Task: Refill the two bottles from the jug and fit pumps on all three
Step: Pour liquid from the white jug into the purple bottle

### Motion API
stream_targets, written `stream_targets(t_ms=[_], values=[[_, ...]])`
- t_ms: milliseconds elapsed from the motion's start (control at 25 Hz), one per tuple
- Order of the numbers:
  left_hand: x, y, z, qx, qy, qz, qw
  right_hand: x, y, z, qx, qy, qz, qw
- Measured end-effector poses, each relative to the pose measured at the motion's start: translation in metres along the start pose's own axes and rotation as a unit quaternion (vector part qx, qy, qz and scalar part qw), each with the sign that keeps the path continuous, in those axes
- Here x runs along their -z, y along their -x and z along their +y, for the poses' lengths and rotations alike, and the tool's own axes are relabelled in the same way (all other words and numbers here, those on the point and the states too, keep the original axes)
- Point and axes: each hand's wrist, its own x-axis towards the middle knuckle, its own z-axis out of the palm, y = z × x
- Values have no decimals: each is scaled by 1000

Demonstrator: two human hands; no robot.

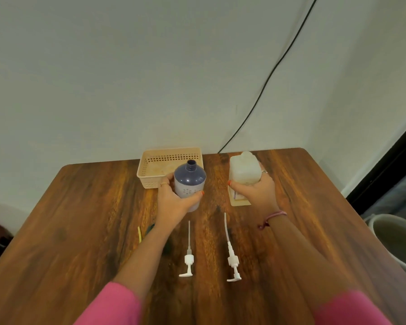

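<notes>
My left hand (174, 202) grips a round bottle (189, 181) with a dark blue top and a pale lower body; its neck is uncapped. My right hand (256, 191) grips a translucent whitish square jug (244, 170) that stands on the table. Two white pumps with long tubes lie on the wood nearer to me: a shorter pump (188, 261) below the left hand and a longer pump (231, 256) below the right hand. Partly hidden under my left forearm lie a dark object (150, 228) and a thin yellow strip (139, 234).
A cream perforated basket (150, 170) stands at the back of the wooden table (80, 231), just behind the bottle. A black cable (267, 76) runs down the wall to the table's back edge. A pale bucket (399, 240) stands on the floor at right.
</notes>
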Motion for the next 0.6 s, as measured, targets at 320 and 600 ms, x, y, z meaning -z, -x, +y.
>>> stream_targets(t_ms=[320, 600], values=[[36, -32, 89, -77, 21, 36, 996, 0, -46, -106, 119, 13, 23, 993], [46, -47, 140, -117, 41, 48, 991, 7, -64, -180, 238, 75, 7, 968]])
